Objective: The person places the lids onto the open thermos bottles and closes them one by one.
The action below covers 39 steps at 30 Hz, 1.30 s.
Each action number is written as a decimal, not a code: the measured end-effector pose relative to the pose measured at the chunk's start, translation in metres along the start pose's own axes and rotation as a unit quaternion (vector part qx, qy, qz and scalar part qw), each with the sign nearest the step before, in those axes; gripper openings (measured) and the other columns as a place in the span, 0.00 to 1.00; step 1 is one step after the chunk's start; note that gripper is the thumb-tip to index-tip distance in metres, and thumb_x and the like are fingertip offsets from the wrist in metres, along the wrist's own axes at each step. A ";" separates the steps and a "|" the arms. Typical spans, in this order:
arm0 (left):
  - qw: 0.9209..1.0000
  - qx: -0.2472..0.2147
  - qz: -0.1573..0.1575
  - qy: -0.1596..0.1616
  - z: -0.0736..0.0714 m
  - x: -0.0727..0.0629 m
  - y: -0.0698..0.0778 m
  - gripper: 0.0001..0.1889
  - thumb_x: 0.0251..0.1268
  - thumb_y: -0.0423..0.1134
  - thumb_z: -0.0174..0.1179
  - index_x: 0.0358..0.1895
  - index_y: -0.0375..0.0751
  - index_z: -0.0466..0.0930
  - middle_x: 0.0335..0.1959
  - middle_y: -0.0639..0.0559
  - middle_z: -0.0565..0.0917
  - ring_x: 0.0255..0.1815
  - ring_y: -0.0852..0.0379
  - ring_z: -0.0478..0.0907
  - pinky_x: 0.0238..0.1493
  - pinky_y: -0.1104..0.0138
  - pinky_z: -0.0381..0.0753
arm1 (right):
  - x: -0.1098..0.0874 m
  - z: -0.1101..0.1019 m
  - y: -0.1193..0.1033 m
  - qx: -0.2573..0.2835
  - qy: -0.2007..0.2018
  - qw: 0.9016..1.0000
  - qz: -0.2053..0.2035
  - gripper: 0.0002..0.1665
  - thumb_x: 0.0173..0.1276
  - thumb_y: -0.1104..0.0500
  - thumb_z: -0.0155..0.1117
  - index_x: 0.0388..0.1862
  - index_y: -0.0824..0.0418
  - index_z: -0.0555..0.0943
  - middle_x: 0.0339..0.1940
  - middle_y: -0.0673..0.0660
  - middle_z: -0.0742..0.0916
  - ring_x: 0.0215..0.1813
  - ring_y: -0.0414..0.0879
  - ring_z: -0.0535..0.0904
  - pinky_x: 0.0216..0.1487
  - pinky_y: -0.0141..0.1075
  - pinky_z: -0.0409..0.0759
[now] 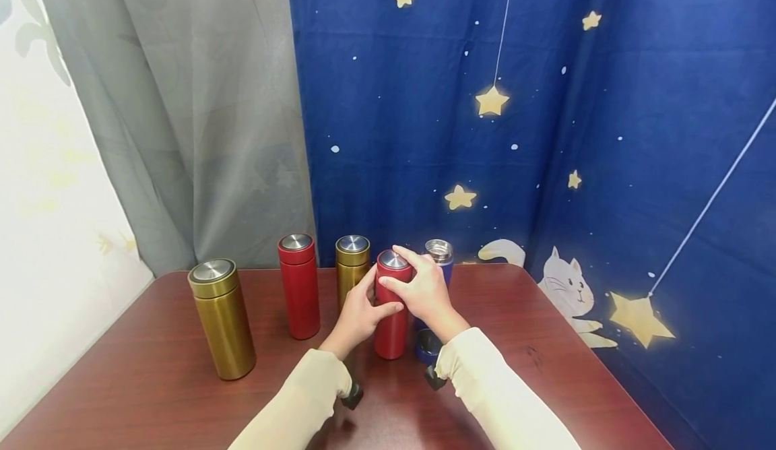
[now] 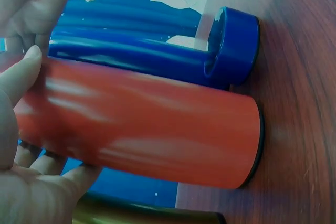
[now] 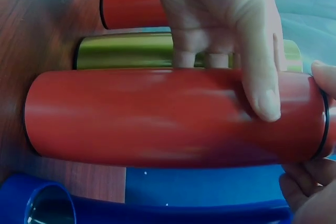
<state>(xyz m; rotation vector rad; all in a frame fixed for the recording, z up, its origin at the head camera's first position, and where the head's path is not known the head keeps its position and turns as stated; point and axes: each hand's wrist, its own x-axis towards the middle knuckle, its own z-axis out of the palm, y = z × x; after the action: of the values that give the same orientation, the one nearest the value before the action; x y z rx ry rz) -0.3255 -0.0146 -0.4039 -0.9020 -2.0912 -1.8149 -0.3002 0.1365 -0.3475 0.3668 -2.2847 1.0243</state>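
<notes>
A red thermos flask (image 1: 391, 335) stands upright on the table in front of me, its steel-topped cap on. My left hand (image 1: 359, 315) grips the body's upper part, thumb on the near side and fingers behind. The right hand (image 1: 427, 292) holds the cap from the right, thumb and fingers on opposite sides of it, as the right wrist view shows at its edge. Just behind that hand is a blue flask (image 1: 439, 250) with its steel mouth uncovered, partly hidden. Its blue cap (image 2: 242, 45) sits on the table, hollow side up, beside the red flask.
A gold flask (image 1: 351, 261) stands close behind the left hand, partly covered by it. Further left are another red flask (image 1: 300, 295) and a wider gold flask (image 1: 225, 322), both capped. The wooden table (image 1: 139, 369) meets a grey and blue curtain (image 1: 388, 133) at its back edge.
</notes>
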 end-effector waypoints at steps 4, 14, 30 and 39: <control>0.999 0.029 0.005 0.023 0.003 -0.001 0.000 0.45 0.52 0.35 0.74 0.74 0.44 0.60 0.62 0.44 0.76 0.58 0.48 0.78 0.52 0.59 0.80 | -0.001 0.004 -0.002 -0.012 0.024 1.000 -0.005 0.35 0.53 0.47 0.77 0.62 0.52 0.80 0.49 0.57 0.86 0.49 0.51 0.76 0.42 0.44 0.82; 0.985 0.134 0.029 0.103 0.015 0.001 -0.001 0.44 0.50 0.36 0.74 0.72 0.37 0.63 0.59 0.40 0.79 0.56 0.44 0.79 0.56 0.56 0.78 | 0.001 0.016 -0.003 -0.045 0.085 0.994 -0.042 0.35 0.53 0.48 0.77 0.59 0.56 0.81 0.53 0.56 0.86 0.49 0.53 0.77 0.49 0.47 0.78; 0.960 0.199 0.063 0.189 0.026 0.003 -0.003 0.40 0.47 0.34 0.71 0.69 0.35 0.67 0.57 0.38 0.80 0.56 0.41 0.78 0.60 0.53 0.74 | 0.005 0.031 -0.005 -0.088 0.133 0.986 -0.050 0.34 0.54 0.48 0.77 0.58 0.59 0.81 0.53 0.58 0.86 0.51 0.56 0.76 0.58 0.48 0.72; 0.951 0.250 -0.011 0.182 0.030 0.003 0.003 0.38 0.48 0.37 0.70 0.67 0.38 0.69 0.53 0.39 0.82 0.50 0.39 0.81 0.54 0.50 0.78 | 0.005 0.029 -0.006 -0.189 0.134 0.972 -0.039 0.33 0.56 0.40 0.72 0.58 0.54 0.81 0.49 0.56 0.86 0.48 0.55 0.73 0.54 0.50 0.68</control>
<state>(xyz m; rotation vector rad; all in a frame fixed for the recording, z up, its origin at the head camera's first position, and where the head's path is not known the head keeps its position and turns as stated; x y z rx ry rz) -0.3194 0.0146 -0.4064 -0.3797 -2.1566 -1.2357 -0.3128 0.1111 -0.3560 0.1460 -2.1382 0.5418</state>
